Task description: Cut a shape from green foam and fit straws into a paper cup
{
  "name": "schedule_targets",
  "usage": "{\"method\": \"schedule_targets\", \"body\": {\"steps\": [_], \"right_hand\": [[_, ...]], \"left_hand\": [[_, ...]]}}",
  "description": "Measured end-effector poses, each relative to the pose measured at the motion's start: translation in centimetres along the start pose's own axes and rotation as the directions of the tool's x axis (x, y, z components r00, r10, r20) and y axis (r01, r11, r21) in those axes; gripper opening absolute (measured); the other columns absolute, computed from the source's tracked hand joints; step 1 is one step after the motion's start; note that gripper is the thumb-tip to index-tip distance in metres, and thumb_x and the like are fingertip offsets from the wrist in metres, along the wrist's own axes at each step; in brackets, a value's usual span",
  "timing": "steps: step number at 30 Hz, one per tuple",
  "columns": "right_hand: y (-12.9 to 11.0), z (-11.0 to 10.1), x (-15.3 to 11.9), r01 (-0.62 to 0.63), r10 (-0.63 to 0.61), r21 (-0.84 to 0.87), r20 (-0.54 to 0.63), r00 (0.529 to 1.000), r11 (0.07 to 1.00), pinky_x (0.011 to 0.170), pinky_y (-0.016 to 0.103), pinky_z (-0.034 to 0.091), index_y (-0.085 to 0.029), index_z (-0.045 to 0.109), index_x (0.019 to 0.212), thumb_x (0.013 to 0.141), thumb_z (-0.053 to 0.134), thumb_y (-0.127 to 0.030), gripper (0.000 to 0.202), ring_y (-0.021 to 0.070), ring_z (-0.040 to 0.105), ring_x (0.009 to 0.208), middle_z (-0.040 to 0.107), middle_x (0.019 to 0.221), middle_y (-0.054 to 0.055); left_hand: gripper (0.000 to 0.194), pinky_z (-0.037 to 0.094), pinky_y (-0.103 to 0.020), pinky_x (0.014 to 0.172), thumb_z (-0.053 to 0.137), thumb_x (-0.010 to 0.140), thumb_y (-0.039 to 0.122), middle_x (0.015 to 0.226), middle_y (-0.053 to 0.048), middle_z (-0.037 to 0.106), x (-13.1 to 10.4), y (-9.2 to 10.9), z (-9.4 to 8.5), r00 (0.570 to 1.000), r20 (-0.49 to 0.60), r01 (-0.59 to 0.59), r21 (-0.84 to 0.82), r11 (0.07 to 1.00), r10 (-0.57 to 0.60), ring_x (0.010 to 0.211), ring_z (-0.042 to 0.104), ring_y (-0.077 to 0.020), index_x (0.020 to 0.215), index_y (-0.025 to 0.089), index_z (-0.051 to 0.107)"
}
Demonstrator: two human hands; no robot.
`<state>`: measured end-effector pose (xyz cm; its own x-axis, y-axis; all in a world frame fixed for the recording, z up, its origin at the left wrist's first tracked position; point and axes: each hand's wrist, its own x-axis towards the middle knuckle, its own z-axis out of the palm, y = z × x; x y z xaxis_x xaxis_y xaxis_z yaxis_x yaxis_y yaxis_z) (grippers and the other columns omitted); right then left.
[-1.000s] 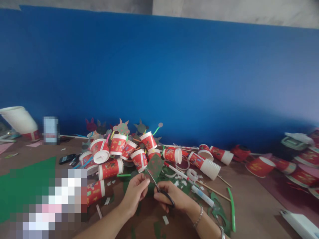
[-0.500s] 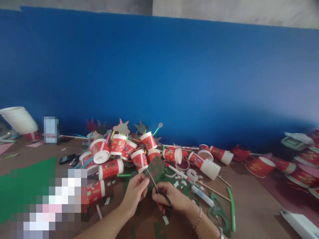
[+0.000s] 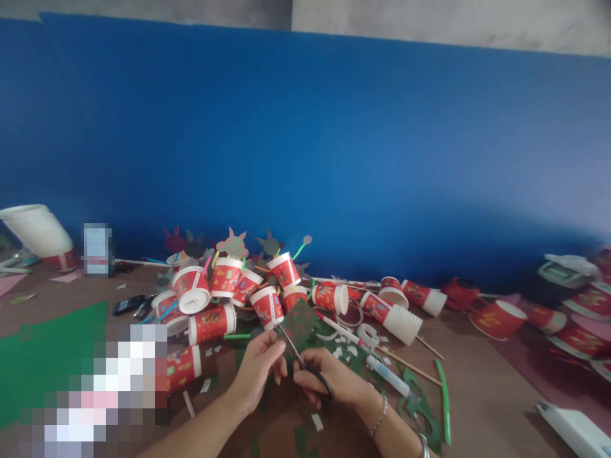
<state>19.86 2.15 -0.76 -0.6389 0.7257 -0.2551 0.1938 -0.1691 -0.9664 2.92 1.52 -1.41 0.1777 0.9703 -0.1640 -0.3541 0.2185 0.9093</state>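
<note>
My right hand (image 3: 337, 376) is closed around the dark handles of a pair of scissors (image 3: 298, 356), whose blades point up and to the left. Just beyond them is a piece of dark green paper (image 3: 300, 321) with reddish blotches, lying along the blades. The thumb and fingers of my left hand (image 3: 261, 366) pinch together at the paper's near left edge. Beside the scissor tips, a red paper cup (image 3: 267, 306) leans in the pile. Green paper scraps lie under and around both hands.
Behind the hands are piled red paper cups (image 3: 226, 277) with paper animal heads. To the right lie a stack of cups (image 3: 401, 323), a glue tube (image 3: 387, 375), a tape roll (image 3: 368, 334) and a green strip (image 3: 443, 402). A green sheet (image 3: 57, 356) covers the left.
My left fingers have shifted and loosened slightly near the paper. The scissors have tipped a little, and their handles sit slightly farther right. The surrounding cups have not moved.
</note>
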Motion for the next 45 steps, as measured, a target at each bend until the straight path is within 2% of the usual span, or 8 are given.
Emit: {"method": "schedule_targets", "body": {"steps": [9,14,22,29,38,45], "right_hand": [[0.4,-0.4,0.0,0.004,-0.004,-0.011,0.006,1.000,1.000,0.036,0.015,0.034,-0.014,0.052,0.075,0.072,0.065,-0.054,0.042,0.0053,0.045,0.036,0.051,0.046,-0.006],[0.5,-0.5,0.0,-0.004,0.004,0.002,0.009,1.000,1.000,0.036,0.014,0.035,-0.015,0.051,0.074,0.073,0.065,-0.052,0.040,0.0053,0.046,0.036,0.052,0.045,-0.006],[-0.5,0.4,-0.2,-0.043,0.043,0.006,-0.009,0.999,0.999,0.033,0.013,0.028,-0.014,0.053,0.073,0.074,0.061,-0.053,0.040,0.0048,0.044,0.034,0.055,0.047,-0.004],[-0.1,0.1,-0.1,-0.007,0.007,-0.016,-0.014,1.000,1.000,0.035,0.015,0.028,-0.014,0.054,0.073,0.074,0.061,-0.055,0.041,0.0056,0.045,0.035,0.052,0.045,-0.005],[-0.4,-0.1,-0.1,0.040,-0.040,0.036,0.006,0.999,0.999,0.033,0.013,0.027,-0.013,0.055,0.078,0.075,0.062,-0.050,0.038,0.0043,0.043,0.034,0.053,0.045,-0.006],[0.4,-0.1,0.2,0.009,-0.010,0.086,0.014,1.000,0.996,0.032,0.013,0.029,-0.013,0.056,0.073,0.075,0.062,-0.046,0.034,0.0046,0.047,0.035,0.057,0.049,-0.004]], "left_hand": [[0.024,0.041,-0.019,0.046,0.068,0.070,0.033,0.055,0.000,0.062,0.0,0.5,0.0,1.000,0.025,0.001,-0.016,1.000,-0.001,0.051,0.059,-0.0122,0.066,0.016,0.051],[0.023,0.042,-0.019,0.049,0.071,0.066,0.030,0.060,0.001,0.063,0.2,0.6,0.0,1.000,0.014,0.019,-0.046,0.999,-0.019,0.056,0.062,-0.0133,0.067,0.015,0.053],[0.021,0.044,-0.021,0.051,0.070,0.068,0.030,0.064,-0.003,0.067,0.5,0.2,-0.4,0.992,0.119,0.039,-0.014,0.999,-0.037,0.057,0.062,-0.0138,0.069,0.014,0.056],[0.021,0.043,-0.020,0.051,0.070,0.069,0.030,0.065,-0.003,0.068,0.7,0.3,-0.4,0.990,0.133,0.039,-0.013,0.999,-0.037,0.055,0.062,-0.0125,0.069,0.014,0.056],[0.025,0.043,-0.020,0.050,0.069,0.071,0.035,0.060,-0.004,0.068,0.6,0.1,-0.4,0.995,0.095,0.042,-0.002,0.999,-0.042,0.055,0.061,-0.0137,0.068,0.014,0.055],[0.025,0.043,-0.019,0.048,0.065,0.075,0.035,0.061,-0.003,0.068,0.9,-0.3,-0.8,0.994,0.112,-0.016,0.063,0.998,0.009,0.055,0.060,-0.0127,0.066,0.015,0.054]]}}
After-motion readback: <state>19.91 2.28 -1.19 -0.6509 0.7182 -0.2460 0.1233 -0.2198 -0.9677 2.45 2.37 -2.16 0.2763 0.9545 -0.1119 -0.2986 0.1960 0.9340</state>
